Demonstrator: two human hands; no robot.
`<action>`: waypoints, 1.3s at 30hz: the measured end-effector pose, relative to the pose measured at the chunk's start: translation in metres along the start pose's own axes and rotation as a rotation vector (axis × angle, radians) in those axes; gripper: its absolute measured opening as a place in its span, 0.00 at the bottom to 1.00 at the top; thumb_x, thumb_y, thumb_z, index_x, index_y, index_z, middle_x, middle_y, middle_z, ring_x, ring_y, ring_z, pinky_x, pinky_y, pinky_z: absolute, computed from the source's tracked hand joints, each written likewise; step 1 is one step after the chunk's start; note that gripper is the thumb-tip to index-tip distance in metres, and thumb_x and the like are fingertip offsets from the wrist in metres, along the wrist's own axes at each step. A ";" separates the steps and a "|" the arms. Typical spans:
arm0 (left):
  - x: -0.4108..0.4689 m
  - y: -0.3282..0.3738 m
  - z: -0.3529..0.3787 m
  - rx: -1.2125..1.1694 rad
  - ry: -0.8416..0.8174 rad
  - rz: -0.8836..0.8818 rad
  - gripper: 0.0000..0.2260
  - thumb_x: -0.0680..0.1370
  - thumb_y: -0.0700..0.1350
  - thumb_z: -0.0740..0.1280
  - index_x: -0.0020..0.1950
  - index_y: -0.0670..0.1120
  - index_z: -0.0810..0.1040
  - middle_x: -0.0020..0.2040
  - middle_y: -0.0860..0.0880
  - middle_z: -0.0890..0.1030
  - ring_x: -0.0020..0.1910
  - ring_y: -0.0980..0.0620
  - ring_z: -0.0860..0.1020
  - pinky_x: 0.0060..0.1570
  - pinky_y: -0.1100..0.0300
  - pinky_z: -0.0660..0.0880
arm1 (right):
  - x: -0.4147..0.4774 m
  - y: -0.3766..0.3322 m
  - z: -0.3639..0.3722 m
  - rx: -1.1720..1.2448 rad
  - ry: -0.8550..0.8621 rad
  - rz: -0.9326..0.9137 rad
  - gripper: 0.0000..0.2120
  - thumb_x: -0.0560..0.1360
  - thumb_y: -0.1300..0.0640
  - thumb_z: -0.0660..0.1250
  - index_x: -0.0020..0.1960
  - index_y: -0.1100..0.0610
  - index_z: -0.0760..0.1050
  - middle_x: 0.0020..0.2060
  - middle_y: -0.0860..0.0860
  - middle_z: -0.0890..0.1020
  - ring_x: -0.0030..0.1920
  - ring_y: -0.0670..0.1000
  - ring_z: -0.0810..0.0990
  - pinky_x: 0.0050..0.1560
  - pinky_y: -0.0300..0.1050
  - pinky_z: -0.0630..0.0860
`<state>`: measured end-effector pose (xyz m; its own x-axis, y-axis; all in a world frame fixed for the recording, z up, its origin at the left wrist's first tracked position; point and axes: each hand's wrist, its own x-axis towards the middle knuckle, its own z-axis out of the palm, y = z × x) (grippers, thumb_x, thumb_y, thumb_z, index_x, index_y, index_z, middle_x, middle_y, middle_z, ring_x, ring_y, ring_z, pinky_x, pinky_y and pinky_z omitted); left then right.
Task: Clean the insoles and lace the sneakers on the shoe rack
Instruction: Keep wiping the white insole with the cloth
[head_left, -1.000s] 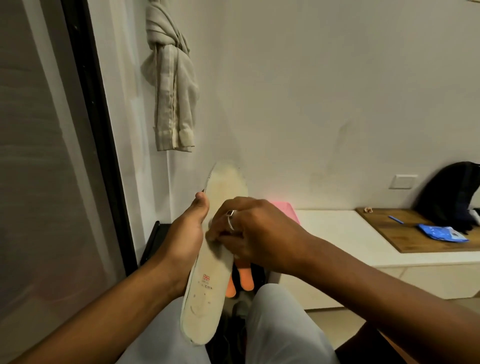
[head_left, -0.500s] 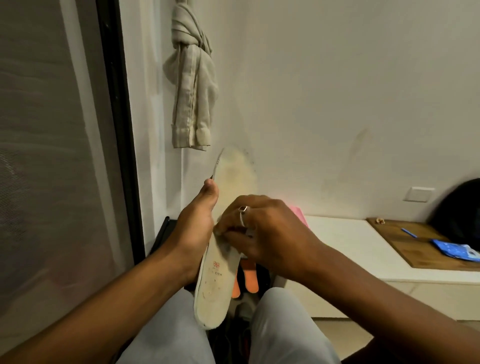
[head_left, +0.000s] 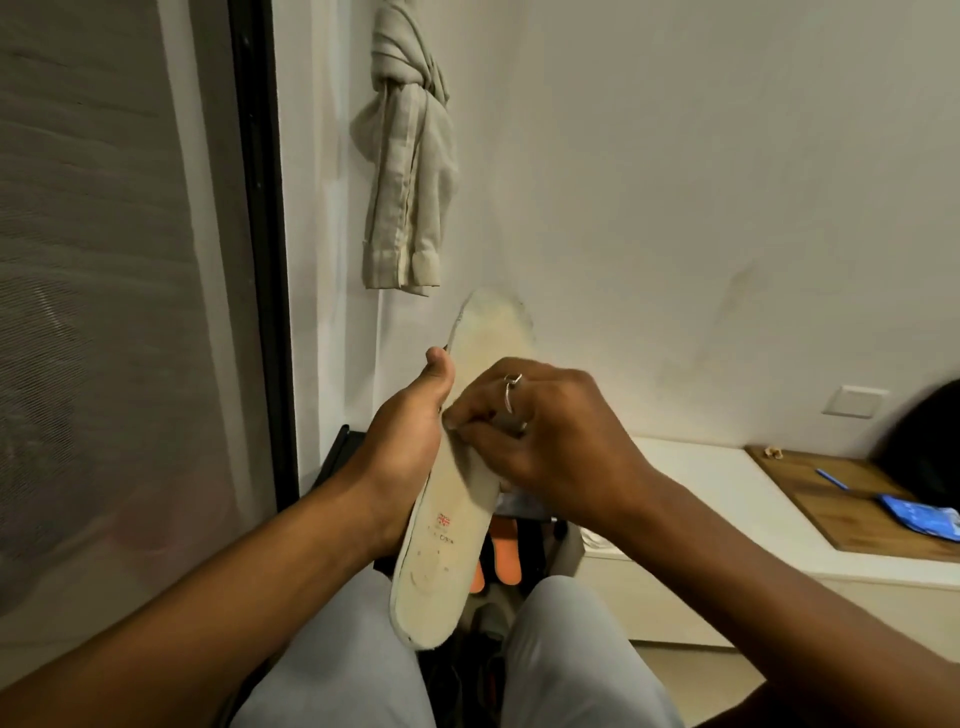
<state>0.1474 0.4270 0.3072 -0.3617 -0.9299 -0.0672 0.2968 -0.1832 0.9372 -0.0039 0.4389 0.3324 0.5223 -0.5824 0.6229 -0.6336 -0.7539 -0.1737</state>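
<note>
While the left hand grips the insole at mid-length, thumb along its near edge and fingers hidden behind it, the insole stands tilted, its heel low between the knees and its toe raised toward the wall. The printed face is turned to the right hand. That hand, bearing a ring, has its fingers curled, their tips pressed against the middle of the insole; a grey cloth shows under its palm and appears to be held in the curl. The right hand hides the middle part of the insole.

Below both hands, partly hidden by the insole and the right wrist, lie orange insoles in the dark shoe rack. Above the left hand a knotted shirt hangs on the wall; further left runs a dark door frame. To the right of the right hand stands a white table carrying a wooden board, on which lie a blue pen and a blue packet. A black bag rests at the far right, beside a wall switch.
</note>
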 end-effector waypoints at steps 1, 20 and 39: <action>-0.001 0.000 0.002 0.002 -0.038 -0.001 0.28 0.82 0.66 0.50 0.60 0.51 0.83 0.51 0.40 0.85 0.46 0.41 0.84 0.49 0.47 0.79 | 0.004 0.005 -0.004 -0.015 0.019 0.007 0.06 0.74 0.64 0.74 0.49 0.57 0.86 0.45 0.50 0.85 0.42 0.47 0.83 0.45 0.42 0.80; -0.006 -0.005 0.002 -0.019 -0.280 -0.049 0.32 0.81 0.67 0.46 0.60 0.50 0.82 0.50 0.36 0.83 0.36 0.43 0.79 0.39 0.52 0.77 | 0.034 0.047 -0.030 -0.199 0.145 0.196 0.07 0.74 0.64 0.73 0.49 0.55 0.86 0.44 0.50 0.84 0.42 0.49 0.82 0.45 0.38 0.78; -0.005 -0.006 0.006 -0.002 -0.173 0.036 0.25 0.82 0.64 0.49 0.61 0.55 0.81 0.48 0.38 0.84 0.37 0.41 0.81 0.39 0.50 0.79 | 0.014 0.015 -0.023 -0.193 -0.109 0.125 0.08 0.73 0.63 0.71 0.46 0.52 0.87 0.43 0.49 0.83 0.40 0.47 0.81 0.43 0.40 0.78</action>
<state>0.1423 0.4340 0.3040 -0.4972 -0.8673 0.0265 0.3143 -0.1516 0.9371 -0.0192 0.4262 0.3561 0.4849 -0.7044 0.5184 -0.7888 -0.6082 -0.0887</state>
